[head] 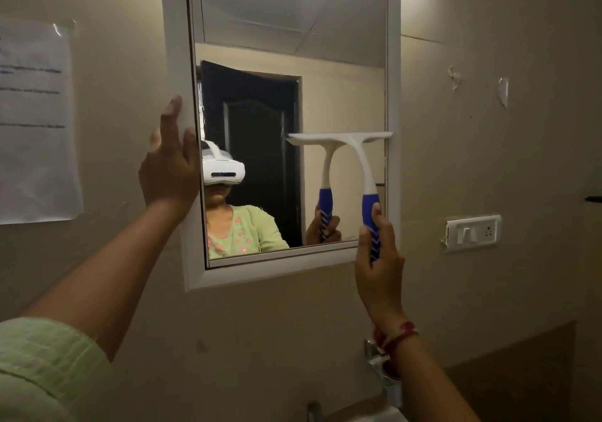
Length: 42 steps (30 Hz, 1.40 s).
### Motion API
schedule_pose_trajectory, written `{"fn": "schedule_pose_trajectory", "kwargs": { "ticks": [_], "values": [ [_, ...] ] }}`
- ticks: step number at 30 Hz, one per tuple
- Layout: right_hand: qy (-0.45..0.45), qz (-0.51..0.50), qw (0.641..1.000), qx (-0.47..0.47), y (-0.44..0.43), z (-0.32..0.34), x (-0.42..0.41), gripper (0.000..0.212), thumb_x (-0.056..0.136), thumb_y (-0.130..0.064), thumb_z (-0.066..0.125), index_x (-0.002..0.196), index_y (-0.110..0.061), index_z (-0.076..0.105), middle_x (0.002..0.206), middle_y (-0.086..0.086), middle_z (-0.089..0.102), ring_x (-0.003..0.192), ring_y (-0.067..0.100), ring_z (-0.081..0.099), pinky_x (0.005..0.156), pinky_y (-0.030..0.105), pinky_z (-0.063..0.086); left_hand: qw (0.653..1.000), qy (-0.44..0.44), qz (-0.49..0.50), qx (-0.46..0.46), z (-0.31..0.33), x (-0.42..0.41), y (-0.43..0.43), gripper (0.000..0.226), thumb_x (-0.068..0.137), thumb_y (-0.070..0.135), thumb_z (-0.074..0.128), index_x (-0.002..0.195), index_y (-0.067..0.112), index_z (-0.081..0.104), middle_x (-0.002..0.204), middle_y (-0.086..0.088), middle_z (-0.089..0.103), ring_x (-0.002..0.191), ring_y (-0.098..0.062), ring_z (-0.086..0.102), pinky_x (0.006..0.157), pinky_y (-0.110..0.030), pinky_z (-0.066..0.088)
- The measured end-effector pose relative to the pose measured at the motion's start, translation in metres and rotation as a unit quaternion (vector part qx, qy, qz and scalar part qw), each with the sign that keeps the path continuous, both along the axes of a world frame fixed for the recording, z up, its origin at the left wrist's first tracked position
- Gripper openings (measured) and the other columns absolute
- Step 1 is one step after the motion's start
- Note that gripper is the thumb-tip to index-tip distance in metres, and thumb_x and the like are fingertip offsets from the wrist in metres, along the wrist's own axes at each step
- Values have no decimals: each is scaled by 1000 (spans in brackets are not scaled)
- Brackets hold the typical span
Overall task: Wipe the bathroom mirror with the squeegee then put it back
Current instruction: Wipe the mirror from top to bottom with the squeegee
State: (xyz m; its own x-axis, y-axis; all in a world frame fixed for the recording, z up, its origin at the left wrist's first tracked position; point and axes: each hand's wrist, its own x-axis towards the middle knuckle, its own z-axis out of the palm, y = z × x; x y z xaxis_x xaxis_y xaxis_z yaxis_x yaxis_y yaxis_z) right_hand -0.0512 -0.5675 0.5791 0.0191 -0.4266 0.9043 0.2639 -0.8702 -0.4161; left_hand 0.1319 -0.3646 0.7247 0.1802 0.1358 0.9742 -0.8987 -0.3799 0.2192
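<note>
Sleeve (39, 366) and left hand (169, 167), fingers straight, brace the mirror frame (176, 47) — right hand (379, 258), clamped on the squeegee (358, 148), should keep its blade (338, 136) flat on the glass (260, 14).

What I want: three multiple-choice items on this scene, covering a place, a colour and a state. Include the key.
1. The squeegee blade lies: A) on the mirror, right half B) on the bare wall C) in a sink.
2. Its handle grip is: A) red B) blue C) green.
3. The left hand is: A) gripping the squeegee B) flat on the mirror frame C) hanging down.
Key: 1A, blade meets glass beside the right frame; 2B, blue grip in the right hand; 3B, straight fingers on the frame.
</note>
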Motion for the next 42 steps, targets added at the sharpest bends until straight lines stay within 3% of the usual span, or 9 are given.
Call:
{"fn": "schedule_pose_trajectory", "kwargs": {
  "ticks": [6, 14, 19, 26, 30, 33, 35, 39, 42],
  "values": [
    [27, 18, 999, 29, 3, -51, -6, 45, 89, -37, 39, 132, -28, 33, 97, 11, 61, 64, 6, 59, 55, 15, 51, 1000, 9, 12, 2, -1, -2, -1, 42, 100, 31, 32, 142, 26, 28, 122, -20, 56, 82, -43, 58, 65, -33, 33],
    [-7, 9, 1000, 20, 5, -9, 1, 40, 94, -25, 45, 130, -37, 32, 104, -16, 52, 78, 9, 61, 64, 19, 53, 1000, 12, 18, 2, -1, -3, 0, 42, 100, 33, 31, 141, 27, 27, 127, -16, 53, 88, -43, 58, 68, -40, 42],
    [18, 33, 998, 42, 7, -62, 0, 51, 90, -34, 42, 137, -13, 36, 101, 18, 61, 69, 13, 60, 60, 24, 54, 1000, 15, 19, 5, -1, -5, -1, 43, 100, 32, 31, 142, 26, 27, 134, -11, 50, 90, -40, 59, 70, -37, 41],
    [-24, 28, 999, 12, -1, -11, 4, 44, 91, -42, 40, 133, -32, 34, 114, -8, 51, 86, 6, 61, 67, 14, 53, 1000, 25, 16, 2, -2, -6, -2, 43, 100, 32, 31, 142, 26, 28, 134, -12, 50, 96, -42, 57, 75, -43, 45],
    [-23, 34, 999, 32, -2, -34, 9, 42, 94, -29, 46, 134, -27, 34, 112, -16, 51, 84, 9, 62, 68, 20, 54, 1000, 24, 17, -4, -2, -6, -2, 43, 100, 33, 30, 142, 27, 28, 135, -9, 50, 99, -40, 56, 77, -42, 44],
    [0, 35, 999, 40, -1, -66, 6, 44, 92, -33, 43, 134, -24, 33, 109, 8, 60, 79, 16, 62, 66, 28, 56, 1000, 23, 19, -3, -2, -6, -3, 43, 100, 33, 29, 142, 27, 27, 139, -5, 46, 102, -38, 57, 79, -42, 45],
    [2, 40, 998, 42, -1, -69, 3, 46, 90, -38, 41, 133, -24, 33, 105, 16, 61, 75, 12, 60, 64, 23, 55, 999, 27, 22, -8, -1, -6, -4, 43, 100, 34, 28, 142, 27, 27, 139, -5, 46, 102, -37, 57, 80, -42, 45],
    [-18, 39, 999, 31, -1, -37, 3, 44, 94, -29, 44, 136, -26, 35, 109, -27, 53, 86, -5, 60, 68, 8, 51, 999, 26, 31, -7, -1, -3, -5, 43, 99, 36, 27, 142, 28, 27, 134, -9, 50, 96, -38, 58, 73, -36, 42],
    [-24, 38, 998, 32, 3, -20, 7, 44, 93, -32, 44, 135, -38, 31, 112, -40, 46, 94, -10, 57, 69, 4, 47, 999, 28, 38, -9, 0, -2, -6, 43, 99, 36, 27, 141, 29, 28, 126, -13, 55, 90, -40, 58, 69, -35, 39]
  ]
}}
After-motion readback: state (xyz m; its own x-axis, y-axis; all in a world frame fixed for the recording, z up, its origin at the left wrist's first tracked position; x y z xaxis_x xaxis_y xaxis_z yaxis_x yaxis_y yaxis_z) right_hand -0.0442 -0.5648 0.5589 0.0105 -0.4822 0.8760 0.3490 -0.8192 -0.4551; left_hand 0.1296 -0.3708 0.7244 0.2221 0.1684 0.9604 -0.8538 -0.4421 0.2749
